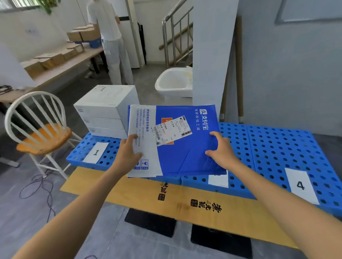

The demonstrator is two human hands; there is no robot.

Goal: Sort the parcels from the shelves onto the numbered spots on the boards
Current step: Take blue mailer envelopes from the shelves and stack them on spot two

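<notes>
Left hand (129,150) and right hand (222,149) grip a flat blue-and-white padded mailer (182,148) above the blue perforated plastic boards (273,145); stacked white cardboard boxes (105,110) occupy their far-left corner.

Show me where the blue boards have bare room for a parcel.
Free: the right board around label 4, up to the wall; a strip around label 1 before the white boxes. Crowded: the middle, covered by the blue mailer held by left hand and right hand.
</notes>
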